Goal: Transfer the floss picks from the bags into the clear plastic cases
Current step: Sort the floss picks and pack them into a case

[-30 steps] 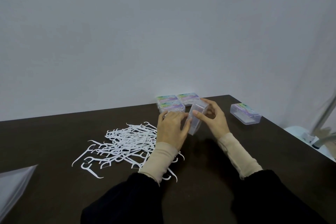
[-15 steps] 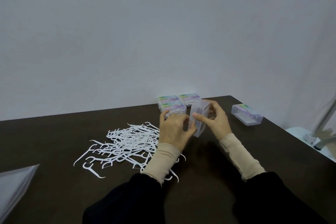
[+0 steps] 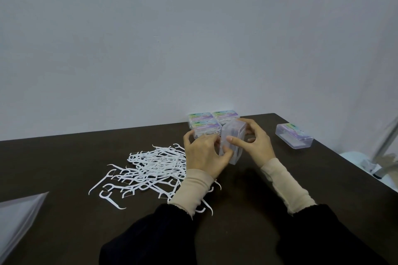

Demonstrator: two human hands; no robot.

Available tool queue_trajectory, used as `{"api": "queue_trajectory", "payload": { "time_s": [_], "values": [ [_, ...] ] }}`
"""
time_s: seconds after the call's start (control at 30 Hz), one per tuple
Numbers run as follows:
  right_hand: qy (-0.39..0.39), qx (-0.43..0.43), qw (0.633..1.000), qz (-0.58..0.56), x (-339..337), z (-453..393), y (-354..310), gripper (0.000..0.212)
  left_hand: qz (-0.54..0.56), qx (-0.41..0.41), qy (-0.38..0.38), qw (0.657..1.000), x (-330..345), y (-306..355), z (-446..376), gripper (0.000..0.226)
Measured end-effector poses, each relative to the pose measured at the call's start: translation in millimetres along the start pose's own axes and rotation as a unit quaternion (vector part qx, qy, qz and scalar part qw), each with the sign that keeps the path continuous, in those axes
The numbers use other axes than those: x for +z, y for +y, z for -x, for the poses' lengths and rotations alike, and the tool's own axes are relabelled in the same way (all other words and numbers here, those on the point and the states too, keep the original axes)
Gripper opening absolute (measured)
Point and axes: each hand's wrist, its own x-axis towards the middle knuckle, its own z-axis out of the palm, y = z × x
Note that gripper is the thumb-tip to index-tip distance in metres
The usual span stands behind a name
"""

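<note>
Dark brown table against a plain grey-white wall. Both hands hold one clear plastic case, tilted up on end just above the table, centre-right. Left hand: fingers curled round the case's near-left edge, thumb pressing its side. Right hand: thumb on the front face, fingers wrapped behind the far side. Cannot tell whether the lid is latched or what's inside; plastic is too blurred.

Loose pile of white floss picks lies on the table left of the hands, partly under the left forearm. Three labelled cases sit clustered at the table's back edge, just behind the held case. Another labelled case lies flat well apart to the right. Clear bag at the left edge, flat on the table.
</note>
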Motion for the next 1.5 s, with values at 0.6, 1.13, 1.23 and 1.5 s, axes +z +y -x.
{"api": "queue_trajectory", "payload": {
  "time_s": [0.6,1.13,1.23,1.5],
  "values": [
    [-0.122,0.111,0.956,-0.241,-14,-5,9,0.063,0.255,-0.214,-0.027,0.943,-5,-2,-9,0.032],
    [0.02,0.165,0.981,-0.104,-23,-11,17,0.015,0.201,-0.23,-0.2,0.931,9,5,0,0.048],
    [-0.004,0.183,0.983,-0.031,-21,-10,20,0.015,0.193,-0.229,-0.21,0.931,12,6,2,0.05],
    [-0.027,0.149,0.977,0.153,-13,-4,20,0.03,0.012,-0.196,-0.298,0.934,10,5,-2,0.053]
  ]
}}
